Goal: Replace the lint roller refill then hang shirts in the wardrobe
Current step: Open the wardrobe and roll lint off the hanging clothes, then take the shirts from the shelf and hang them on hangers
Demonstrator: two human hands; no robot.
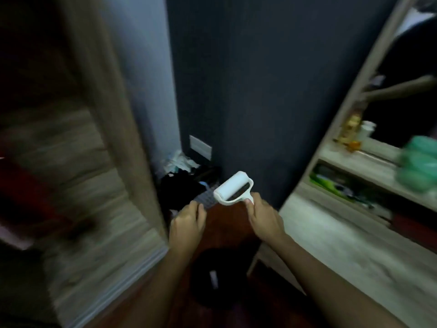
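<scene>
We see the right hand [264,217] gripping the white plastic lint roller [233,188] by its short handle; the fingers [248,204] wrap the handle, and one lies straight along it. The lint roller is held in the air at centre frame, above the reddish-brown wooden floor [227,218]; its white roll points up and to the left. The left hand [189,221] is just beside it and not touching it; the fingers are curled, and we cannot tell whether they hold anything. A grey textured item [205,199] lies just past the left fingertips; contact cannot be confirmed.

Motion blur leaves no print readable; the green printed package [331,185] in the lower compartment of the pale wood-grain shelf unit [343,159] shows colour only.

The shelf unit stands at the right; its upper shelf carries a yellow bottle [350,129], a white cup [367,130] and a pale green bag [418,162]. A pale wood-grain wardrobe door [94,185] fills the left side. Between them rises a dark blue-grey wall [260,91] with a white rectangular wall plate [200,147] low down; a heap of dark and white cloth [182,176] sits in the corner below the plate. A dark round object [217,280] lies on the floor between the forearms.
</scene>
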